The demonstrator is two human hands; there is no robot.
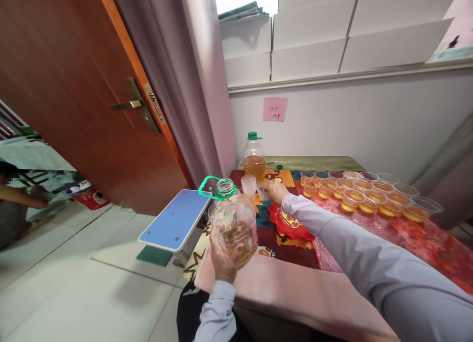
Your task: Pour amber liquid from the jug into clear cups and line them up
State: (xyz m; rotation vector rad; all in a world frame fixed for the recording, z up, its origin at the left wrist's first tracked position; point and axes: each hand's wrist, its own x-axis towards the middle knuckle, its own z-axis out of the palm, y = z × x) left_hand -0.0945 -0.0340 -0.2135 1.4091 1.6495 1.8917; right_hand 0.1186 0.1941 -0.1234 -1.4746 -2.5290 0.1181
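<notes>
Our left hand [224, 260] was wrapped around the lower part of a large clear bottle [240, 236], thumb spread across its near side, while our right hand [276, 191] reached across to the far side and had its fingertips drawn together on a clear cup [263, 191], apparently pinching it near the rim, though its far side was hidden from us. To do this step well, we judged, we needed the left hand low and firm, since the bottle's mouth was uncapped and the amber liquid inside could slop if the bottle tipped; we could not tell whether its base was resting on anything. The thin cup called for a light pinch, as a hard squeeze might buckle it. The bottle stood nearest us, in front of the cup, its green handle [207, 186] sticking out to the left. Just beside the cup, on its left, stood a white cup stack [249, 185], easy to knock with a careless finger, and behind that a second bottle [254, 164] with its green cap on. Under our right forearm lay a red scalloped piece [291, 226]. Farther right on the surface [295, 281], rows of cups with amber liquid [364, 194] crowded together, so we had reason to keep our sleeve high.
</notes>
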